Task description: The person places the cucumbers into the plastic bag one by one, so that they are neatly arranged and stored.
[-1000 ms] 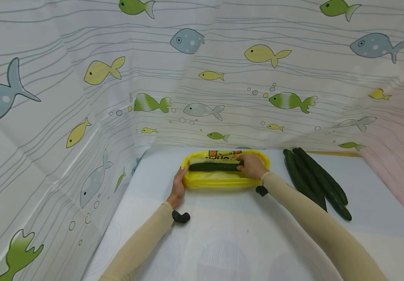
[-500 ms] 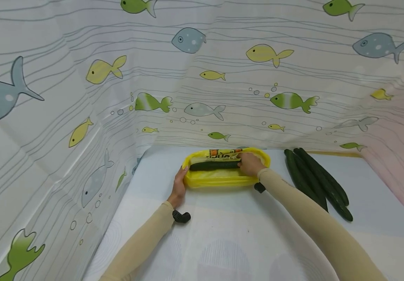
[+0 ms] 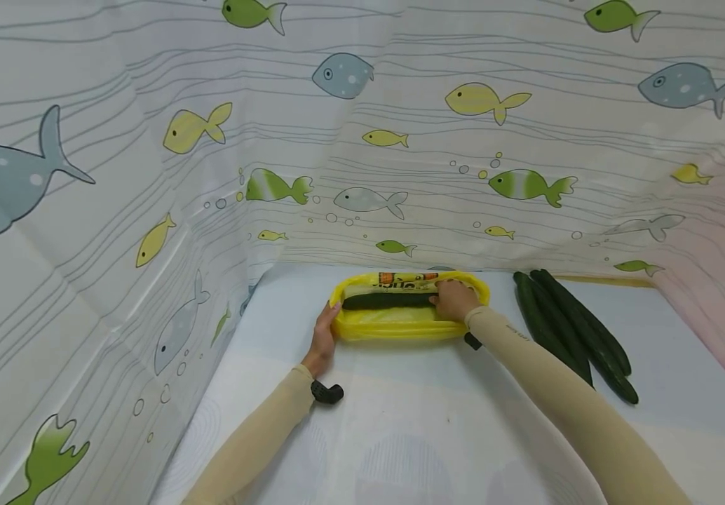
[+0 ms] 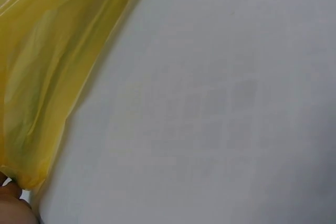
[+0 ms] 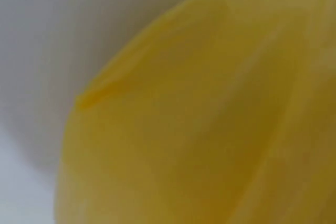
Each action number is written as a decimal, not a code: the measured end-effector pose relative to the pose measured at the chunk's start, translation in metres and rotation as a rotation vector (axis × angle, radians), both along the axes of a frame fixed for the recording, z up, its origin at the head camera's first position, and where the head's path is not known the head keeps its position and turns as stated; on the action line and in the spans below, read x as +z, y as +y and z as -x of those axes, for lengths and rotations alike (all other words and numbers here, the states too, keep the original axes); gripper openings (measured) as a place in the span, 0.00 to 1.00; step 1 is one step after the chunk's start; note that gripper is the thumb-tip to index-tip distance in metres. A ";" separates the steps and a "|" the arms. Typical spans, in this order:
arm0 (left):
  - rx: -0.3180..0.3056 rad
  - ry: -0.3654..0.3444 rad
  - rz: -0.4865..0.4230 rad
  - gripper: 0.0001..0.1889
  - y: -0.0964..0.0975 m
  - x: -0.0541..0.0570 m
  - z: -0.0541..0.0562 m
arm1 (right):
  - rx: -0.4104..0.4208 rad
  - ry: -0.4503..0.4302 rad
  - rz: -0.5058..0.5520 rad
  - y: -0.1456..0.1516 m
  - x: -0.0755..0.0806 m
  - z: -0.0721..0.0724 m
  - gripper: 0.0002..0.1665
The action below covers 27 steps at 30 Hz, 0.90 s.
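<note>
A yellow plastic bag [image 3: 394, 330] lies on its back at the far middle of the white table, its rim spread into a long oval. Inside it, a dark green cucumber [image 3: 388, 301] stretches from left to right. My left hand [image 3: 322, 341] holds the bag's left end; in the left wrist view, fingertips [image 4: 13, 192] grip the bag's corner. My right hand [image 3: 457, 301] reaches over the rim and grips the cucumber's right end, hiding that end. Only yellow plastic [image 5: 184, 129] and table fill the right wrist view, with no fingers visible.
Several more cucumbers [image 3: 573, 322] lie side by side on the table right of the bag, partly behind my right forearm. A fish-patterned curtain [image 3: 400, 161] rises behind the table and along both sides. The table's white surface [image 3: 394, 407] extends toward me.
Both hands keep their places on the bag and the cucumber. The head view has shifted slightly; otherwise the scene is almost the same.
</note>
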State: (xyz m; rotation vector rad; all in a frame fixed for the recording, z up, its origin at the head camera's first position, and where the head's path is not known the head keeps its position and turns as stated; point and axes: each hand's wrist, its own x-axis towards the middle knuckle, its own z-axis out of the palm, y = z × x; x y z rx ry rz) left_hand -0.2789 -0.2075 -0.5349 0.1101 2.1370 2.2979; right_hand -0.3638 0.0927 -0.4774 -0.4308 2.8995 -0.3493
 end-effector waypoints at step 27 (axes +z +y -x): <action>0.006 -0.025 0.004 0.40 -0.002 0.000 0.000 | 0.079 -0.231 -0.197 -0.013 0.020 -0.021 0.45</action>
